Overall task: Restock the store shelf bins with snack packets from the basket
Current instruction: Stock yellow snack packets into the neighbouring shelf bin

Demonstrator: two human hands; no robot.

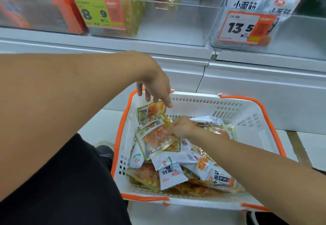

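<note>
A white basket with orange handles stands on the floor and holds several snack packets, some yellow-green with orange contents, some white. My right hand reaches into the basket and pinches a yellow-green packet at its top edge. My left hand hangs over the basket's far left corner with fingers pointing down, its fingertips touching another yellow-green packet that leans on the wall. Above, a clear shelf bin holds a few yellow-green packets at its left.
A second clear bin at the right holds white packets behind a 13.5 price tag. An orange bin sits at the far left. The white shelf ledge runs below the bins. My black-clad knee is beside the basket.
</note>
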